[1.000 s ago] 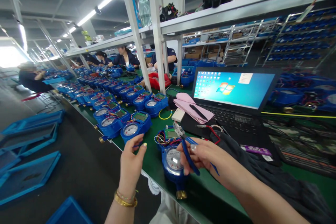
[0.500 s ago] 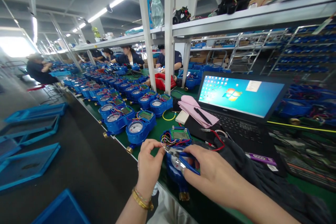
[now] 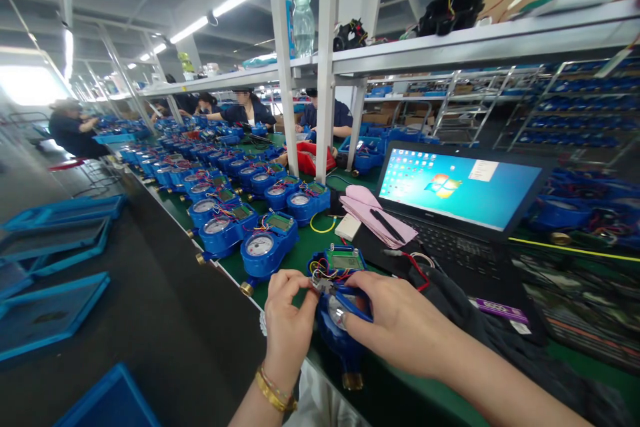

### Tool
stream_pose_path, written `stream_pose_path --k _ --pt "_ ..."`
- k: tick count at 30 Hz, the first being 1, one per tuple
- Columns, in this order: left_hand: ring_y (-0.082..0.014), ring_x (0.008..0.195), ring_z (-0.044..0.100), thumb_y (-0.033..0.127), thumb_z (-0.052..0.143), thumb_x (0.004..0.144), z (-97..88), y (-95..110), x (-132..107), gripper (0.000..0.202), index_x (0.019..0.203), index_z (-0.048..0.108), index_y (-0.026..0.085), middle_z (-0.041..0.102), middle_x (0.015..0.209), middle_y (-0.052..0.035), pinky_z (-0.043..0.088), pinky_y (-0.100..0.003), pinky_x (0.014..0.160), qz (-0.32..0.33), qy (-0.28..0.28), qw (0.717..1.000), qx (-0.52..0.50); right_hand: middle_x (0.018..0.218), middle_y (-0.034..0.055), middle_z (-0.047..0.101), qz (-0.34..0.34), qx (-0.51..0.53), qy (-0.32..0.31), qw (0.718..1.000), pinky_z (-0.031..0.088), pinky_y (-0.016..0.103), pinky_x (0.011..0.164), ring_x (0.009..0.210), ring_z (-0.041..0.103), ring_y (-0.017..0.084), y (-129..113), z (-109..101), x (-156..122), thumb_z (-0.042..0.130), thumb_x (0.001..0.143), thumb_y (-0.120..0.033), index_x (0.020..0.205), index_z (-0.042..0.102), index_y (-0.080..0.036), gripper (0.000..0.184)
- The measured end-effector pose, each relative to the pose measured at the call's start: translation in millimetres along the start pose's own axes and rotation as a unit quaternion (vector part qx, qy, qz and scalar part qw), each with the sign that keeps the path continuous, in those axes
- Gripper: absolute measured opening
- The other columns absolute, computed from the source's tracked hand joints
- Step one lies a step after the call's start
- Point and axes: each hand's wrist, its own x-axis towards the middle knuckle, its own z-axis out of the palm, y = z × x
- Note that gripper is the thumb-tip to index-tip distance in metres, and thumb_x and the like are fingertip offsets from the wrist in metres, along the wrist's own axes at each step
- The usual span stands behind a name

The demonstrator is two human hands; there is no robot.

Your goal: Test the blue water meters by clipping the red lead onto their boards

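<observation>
My right hand (image 3: 395,320) grips blue-handled pliers (image 3: 356,305), whose metal jaws reach toward my left fingertips. My left hand (image 3: 289,310) pinches thin wires (image 3: 320,275) between thumb and forefinger; the exact ends are hidden by the fingers and jaws. Beneath both hands lies a blue water meter (image 3: 340,340) with a round dial, partly covered by the pliers and my right hand. Its brass end points toward me. At its far end, a green circuit board with a small display (image 3: 345,259) sits in the open housing, several coloured wires beside it.
Several similar meters (image 3: 260,247) stand in rows to the left. A laptop (image 3: 460,187), a pink cloth (image 3: 373,213) with a black pen, and dark fabric (image 3: 465,327) lie to the right. Blue trays (image 3: 55,313) are at the left. Co-workers (image 3: 327,113) sit beyond the shelf posts.
The pliers and my right hand have shifted slightly left, bringing the jaws closer to my left fingertips. My left hand keeps its pinch. The view has moved a little.
</observation>
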Motion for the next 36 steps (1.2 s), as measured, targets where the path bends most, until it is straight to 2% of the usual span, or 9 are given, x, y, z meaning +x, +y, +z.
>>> stream_pose_path --k 6,10,12,14,18,21,23,29,36 --pt "-0.0173 0.079 0.053 0.015 0.058 0.077 -0.7 1 0 0.009 0.07 0.061 0.021 0.058 0.079 -0.0008 0.042 -0.029 0.071 0.02 -0.001 1.0 0.021 0.065 0.0011 0.058 -0.001 -0.005 -0.01 1.0 0.022 0.028 0.055 0.058 0.047 0.015 0 -1 3 0.051 0.076 -0.029 0.07 0.053 -0.019 0.012" --pt "-0.0177 0.08 0.054 0.016 0.056 0.077 0.3 0 -3 0.011 0.072 0.063 0.022 0.058 0.079 -0.0014 0.044 -0.029 0.071 0.025 -0.009 0.999 0.04 0.062 -0.0001 0.056 0.006 0.008 -0.022 1.0 0.024 0.028 0.056 0.057 0.045 0.015 1 -2 1 0.052 0.074 -0.028 0.073 0.059 -0.019 0.011" --pt "-0.0181 0.081 0.055 0.017 0.055 0.078 -0.5 -1 -3 0.013 0.074 0.065 0.023 0.059 0.08 -0.0016 0.045 -0.029 0.072 0.027 -0.013 0.998 0.056 0.061 -0.0011 0.053 0.001 0.057 -0.041 0.998 0.025 0.028 0.055 0.057 0.043 0.014 3 -4 0 0.051 0.074 -0.028 0.074 0.06 -0.018 0.013" --pt "-0.019 0.085 0.056 0.021 0.053 0.08 -5.4 -4 2 0.013 0.08 0.066 0.024 0.061 0.084 -0.0023 0.046 -0.031 0.075 0.027 -0.008 0.997 0.077 0.064 -0.0013 0.051 -0.011 0.168 -0.066 0.983 0.028 0.027 0.055 0.06 0.043 0.014 7 -5 -2 0.05 0.075 -0.03 0.074 0.059 -0.018 0.016" --pt "-0.023 0.094 0.056 0.033 0.048 0.086 -32.1 -12 38 0.022 0.094 0.064 0.02 0.064 0.095 -0.0068 0.044 -0.037 0.086 0.01 0.035 0.988 0.152 0.081 0.0013 0.057 -0.006 0.385 -0.069 0.92 0.036 0.026 0.062 0.073 0.047 0.016 21 -7 -7 0.052 0.079 -0.037 0.087 0.059 -0.017 0.022" --pt "-0.0259 0.097 0.055 0.029 0.049 0.086 -55.0 -20 83 0.021 0.09 0.065 0.016 0.064 0.095 -0.01 0.041 -0.042 0.092 -0.023 0.035 0.971 0.236 0.082 0.0005 0.058 0.009 0.419 -0.051 0.906 0.036 0.026 0.063 0.072 0.047 0.015 33 -5 -13 0.057 0.081 -0.041 0.095 0.06 -0.017 0.027" --pt "-0.0248 0.094 0.057 0.027 0.052 0.086 -63.1 -27 112 0.018 0.083 0.065 0.015 0.064 0.089 -0.0092 0.041 -0.043 0.092 -0.053 0.003 0.957 0.286 0.081 0.0005 0.058 0.005 0.436 -0.041 0.899 0.037 0.026 0.065 0.073 0.047 0.016 39 -3 -17 0.059 0.081 -0.045 0.096 0.062 -0.018 0.032" --pt "-0.0176 0.082 0.061 0.041 0.058 0.087 -52.6 -38 163 0.028 0.076 0.062 0.015 0.063 0.077 -0.0015 0.048 -0.039 0.083 -0.122 -0.121 0.925 0.338 0.084 0.0018 0.059 0.003 0.444 -0.028 0.895 0.037 0.028 0.066 0.076 0.047 0.017 44 2 -20 0.061 0.08 -0.05 0.097 0.065 -0.018 0.036" --pt "-0.0163 0.078 0.061 0.035 0.062 0.086 -50.1 -47 180 0.025 0.075 0.061 0.013 0.063 0.078 -0.0005 0.051 -0.035 0.076 -0.195 -0.161 0.932 0.259 0.082 0.0029 0.058 -0.008 0.469 -0.034 0.883 0.039 0.028 0.067 0.075 0.049 0.018 39 -5 -15 0.062 0.078 -0.051 0.093 0.062 -0.016 0.038"
